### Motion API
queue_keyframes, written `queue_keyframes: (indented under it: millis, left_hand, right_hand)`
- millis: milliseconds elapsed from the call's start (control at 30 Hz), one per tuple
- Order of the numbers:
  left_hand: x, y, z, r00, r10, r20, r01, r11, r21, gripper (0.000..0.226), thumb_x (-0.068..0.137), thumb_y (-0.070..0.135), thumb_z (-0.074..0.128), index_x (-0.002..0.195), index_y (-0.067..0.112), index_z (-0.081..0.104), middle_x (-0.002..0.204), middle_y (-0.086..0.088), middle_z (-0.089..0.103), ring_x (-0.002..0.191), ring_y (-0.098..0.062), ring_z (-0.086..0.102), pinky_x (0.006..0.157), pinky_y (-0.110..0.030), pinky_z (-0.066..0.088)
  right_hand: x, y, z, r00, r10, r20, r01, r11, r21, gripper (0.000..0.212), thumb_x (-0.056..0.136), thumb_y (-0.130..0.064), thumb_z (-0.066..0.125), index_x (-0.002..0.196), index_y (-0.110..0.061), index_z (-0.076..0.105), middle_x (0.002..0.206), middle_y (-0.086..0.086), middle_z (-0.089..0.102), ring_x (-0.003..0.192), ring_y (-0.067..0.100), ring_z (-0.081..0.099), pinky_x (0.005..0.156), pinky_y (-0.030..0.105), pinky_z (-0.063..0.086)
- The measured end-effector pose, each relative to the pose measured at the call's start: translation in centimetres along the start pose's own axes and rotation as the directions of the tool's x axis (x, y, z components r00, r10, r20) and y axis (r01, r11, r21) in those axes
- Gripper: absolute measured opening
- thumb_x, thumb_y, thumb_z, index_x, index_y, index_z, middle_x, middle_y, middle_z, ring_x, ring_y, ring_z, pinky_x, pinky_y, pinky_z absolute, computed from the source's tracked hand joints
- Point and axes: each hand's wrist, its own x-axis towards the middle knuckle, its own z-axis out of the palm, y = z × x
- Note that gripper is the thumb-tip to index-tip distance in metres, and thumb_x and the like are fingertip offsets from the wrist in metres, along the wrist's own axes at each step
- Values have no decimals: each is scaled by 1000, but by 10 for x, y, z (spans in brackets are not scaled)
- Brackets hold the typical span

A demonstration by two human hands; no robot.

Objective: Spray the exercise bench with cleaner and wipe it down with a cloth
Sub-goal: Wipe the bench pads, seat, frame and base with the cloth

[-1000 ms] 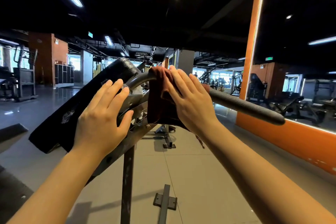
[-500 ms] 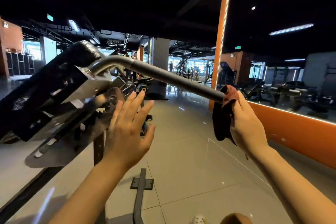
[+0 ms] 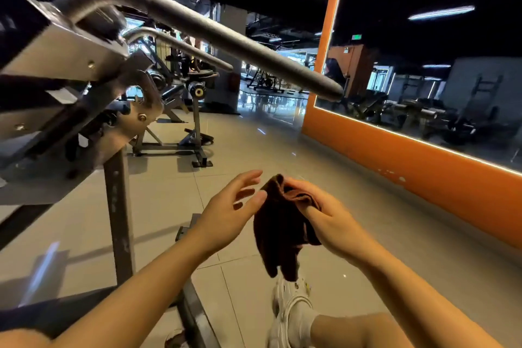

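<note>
A dark brown cloth [image 3: 278, 230] hangs below the bench, bunched at its top in the right hand [image 3: 324, 216], whose fingers [image 3: 296, 185] are curled over the fold and pinch it. The left hand [image 3: 226, 215] is just beside the cloth, its fingers spread wide and straight; the thumb tip seems to touch the cloth's upper edge, though the blur makes that hard to confirm. The rest of the cloth drapes down toward a white shoe [image 3: 291, 308].

One cloth and two hands are in view. Two grey padded handle bars show: a near handle bar [image 3: 240, 42] slanting down to the right from the bench frame [image 3: 84, 70], and a far handle bar [image 3: 180, 46] behind it. The cloth is well below both, apart from them.

The bench frame is bare steel, bolted, standing on one upright post [image 3: 118, 220]. The floor [image 3: 353, 206] is pale grey tile. An orange-framed mirror wall [image 3: 409, 155] runs along the right, and more gym machines [image 3: 186, 110] stand behind under a dark ceiling.
</note>
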Motion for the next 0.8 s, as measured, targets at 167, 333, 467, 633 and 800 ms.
queue_keyframes:
  millis: [167, 333, 467, 633, 800]
  left_hand:
    - [-4, -8, -48, 997, -73, 19, 74, 997, -33, 23, 94, 15, 58, 108, 32, 66, 101, 12, 68, 94, 0, 65, 73, -14, 52]
    - [-14, -34, -97, 986, -160, -55, 164, 983, 84, 19, 90, 15, 63, 93, 32, 70, 93, 8, 70, 81, -6, 66, 62, -16, 51]
    - [-24, -58, -128, 946, -179, -271, 194, 981, 29, 18, 91, 6, 61, 88, 22, 70, 89, 1, 72, 81, -10, 66, 56, -19, 51]
    - [-37, -74, -150, 935, -154, -321, 222, 957, 188, 11, 90, 9, 64, 87, 19, 68, 82, 3, 69, 81, -12, 67, 64, -27, 58]
    - [-33, -75, -174, 879, -110, -463, 249, 936, 249, 11, 88, 9, 67, 86, 19, 69, 79, 2, 69, 80, -15, 67, 68, -28, 59]
  right_hand:
    - [21, -6, 64, 997, -10, 81, -4, 985, 171, 31, 103, -13, 40, 115, -33, 62, 109, -11, 66, 101, 4, 62, 88, 20, 50]
    - [53, -10, 120, 982, -66, 175, 50, 994, 95, 30, 103, -21, 43, 108, -48, 55, 111, -15, 58, 104, -6, 51, 87, 8, 40]
    - [77, -4, 148, 969, -126, 210, 127, 992, 8, 26, 100, -18, 50, 113, -36, 62, 102, -18, 58, 98, -4, 52, 81, 8, 39]
    - [109, 16, 183, 925, -70, 373, 107, 991, -78, 26, 98, -13, 51, 99, -36, 64, 93, -16, 66, 88, 6, 59, 69, 12, 41]
    - [139, 12, 214, 963, -45, 266, 123, 950, -286, 23, 96, -17, 52, 114, -23, 64, 107, 1, 63, 95, 22, 57, 72, 27, 39]
